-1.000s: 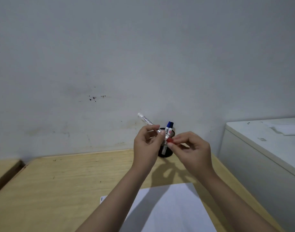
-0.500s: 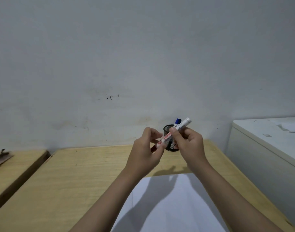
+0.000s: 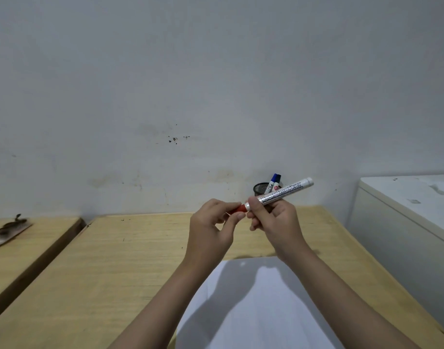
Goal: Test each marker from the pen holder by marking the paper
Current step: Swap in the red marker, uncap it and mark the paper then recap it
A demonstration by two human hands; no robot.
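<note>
Two hands are meeting above the tabletop (image 3: 130,260), and we are taking them left to right. Our left hand (image 3: 213,230) is pinching the red cap (image 3: 239,209) between thumb and fingertips, with the remaining fingers curling loosely under it. Just to the right, our right hand (image 3: 275,222) is gripping the white marker (image 3: 281,193) around the lower half of its barrel, thumb lying along the near side, so the barrel is slanting up and to the right past the knuckles. We cannot tell whether the cap is seated fully or partly pulled, since the fingers are covering the joint. Behind the right hand, the black mesh pen holder (image 3: 260,188) is standing by the wall, mostly hidden, with a blue-capped marker (image 3: 273,182) poking out of it. Both forearms are reaching up from the bottom edge, wrists bending slightly inward. Below them the white paper (image 3: 261,311) is lying on the tabletop, cut off by the lower edge.
</note>
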